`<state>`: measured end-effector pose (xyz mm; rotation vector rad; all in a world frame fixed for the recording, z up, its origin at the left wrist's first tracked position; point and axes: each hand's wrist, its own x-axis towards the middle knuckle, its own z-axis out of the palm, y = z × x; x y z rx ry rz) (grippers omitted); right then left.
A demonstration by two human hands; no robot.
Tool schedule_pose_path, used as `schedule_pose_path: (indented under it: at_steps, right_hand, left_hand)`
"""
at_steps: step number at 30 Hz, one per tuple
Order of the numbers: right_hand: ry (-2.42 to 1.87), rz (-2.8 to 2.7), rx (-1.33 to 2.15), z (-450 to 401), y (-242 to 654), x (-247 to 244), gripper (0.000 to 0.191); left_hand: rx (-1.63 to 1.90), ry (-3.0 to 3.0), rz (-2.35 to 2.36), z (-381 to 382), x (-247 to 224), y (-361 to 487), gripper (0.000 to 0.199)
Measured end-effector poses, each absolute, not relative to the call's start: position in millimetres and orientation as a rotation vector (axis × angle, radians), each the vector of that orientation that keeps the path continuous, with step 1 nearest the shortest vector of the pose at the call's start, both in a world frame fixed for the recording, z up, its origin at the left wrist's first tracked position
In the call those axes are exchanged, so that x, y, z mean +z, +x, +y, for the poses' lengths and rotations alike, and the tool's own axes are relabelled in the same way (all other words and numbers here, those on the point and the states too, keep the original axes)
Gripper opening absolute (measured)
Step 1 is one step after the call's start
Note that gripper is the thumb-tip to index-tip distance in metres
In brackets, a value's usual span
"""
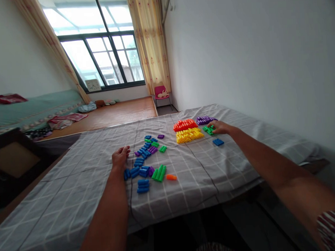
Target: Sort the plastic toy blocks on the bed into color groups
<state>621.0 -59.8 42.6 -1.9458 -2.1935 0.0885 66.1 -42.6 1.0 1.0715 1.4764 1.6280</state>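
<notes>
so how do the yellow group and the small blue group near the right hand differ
The yellow group is large; the blue group is far smaller. The yellow group borders the red pieces, while the blue group sits apart. Both lie on the checked cloth.

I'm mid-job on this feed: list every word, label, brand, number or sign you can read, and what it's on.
None can be read.
Square clock by the window: dial marks too small and blurred.
Blue pieces, green pieces, red pieces, yellow pieces: no lettering distinguishable.
Grey cloth: pale lines, no writing visible.
</notes>
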Motion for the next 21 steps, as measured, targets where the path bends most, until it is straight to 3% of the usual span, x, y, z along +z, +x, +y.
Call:
schedule_pose_path:
  at_steps: [9, 16, 21]
  right_hand:
    - [-1.893, -2.250, -0.176, -54.5, 596.8, 41.7, 0.044]
    - [-1.402, -2.458, 0.147, -66.7, 439.0, 44.0, 0.024]
    - [-1.439, -2.533, 0.208, -64.8, 359.1, 26.1, 0.038]
  left_hand:
    - [1.651, 1.068, 1.453, -41.7, -1.7, 66.9, 0.027]
    - [1.638, 1.070, 1.416, -47.9, 2.9, 73.4, 0.029]
    - [1.653, 1.027, 1.393, -50.1, 1.8, 70.0, 0.027]
